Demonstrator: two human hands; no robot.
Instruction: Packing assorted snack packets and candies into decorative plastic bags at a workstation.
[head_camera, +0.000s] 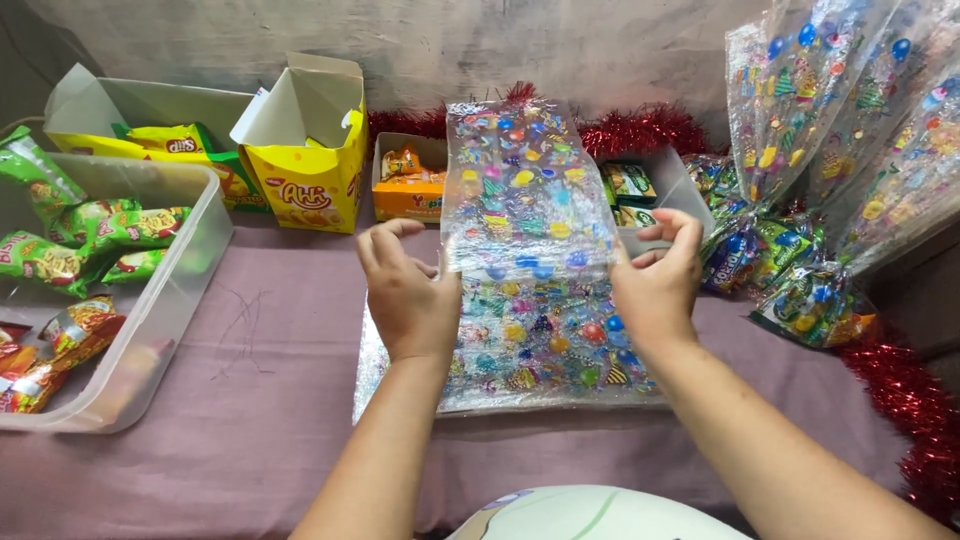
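My left hand (408, 292) and my right hand (658, 278) hold a clear cellophane bag (522, 180) printed with coloured balls and trees, one hand on each side edge. The bag stands upright above the table. Under it lies a flat stack of the same printed bags (530, 355) on the mauve tablecloth (270, 400).
A clear plastic tub (150, 330) with green and red snack packets stands at left. Yellow cartons (310, 180), an orange snack box (410, 190) and a grey box of green packs (650, 190) line the back. Filled gift bags (820, 290) and red tinsel (900, 390) are at right.
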